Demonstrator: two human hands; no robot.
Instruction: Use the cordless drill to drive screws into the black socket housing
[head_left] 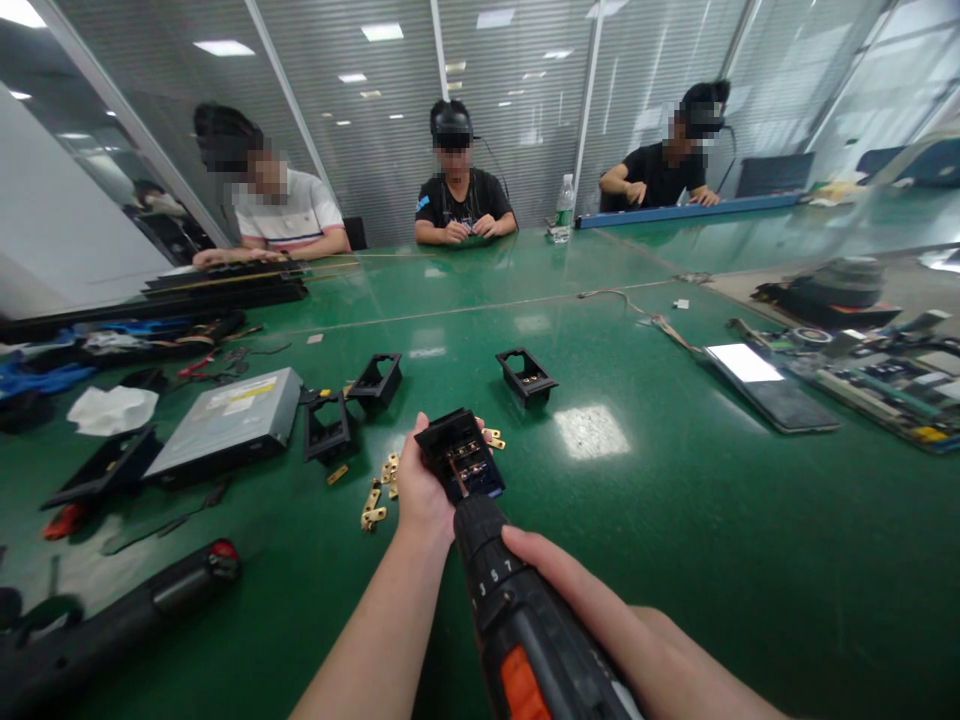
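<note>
My left hand [426, 490] is closed around a black plastic housing [459, 452], tilted with its open side toward me. Brass contacts show inside it. A black and orange cordless drill [517, 610] is in my right hand [592, 600], its grip out of sight below. The drill's bit reaches into the housing among the brass contacts; whether it touches a screw I cannot tell. Loose brass strips [373, 508] lie left of my left hand, and more brass strips [493, 438] show just behind the housing. Similar black housings [377, 380] stand farther back on the green table.
A silver disc drive [229, 415] and a black tool [150, 610] lie to the left. On the right are a phone-like device [772, 385] and circuit boards [892, 380]. A bottle [564, 212] stands near the far edge, where several people sit.
</note>
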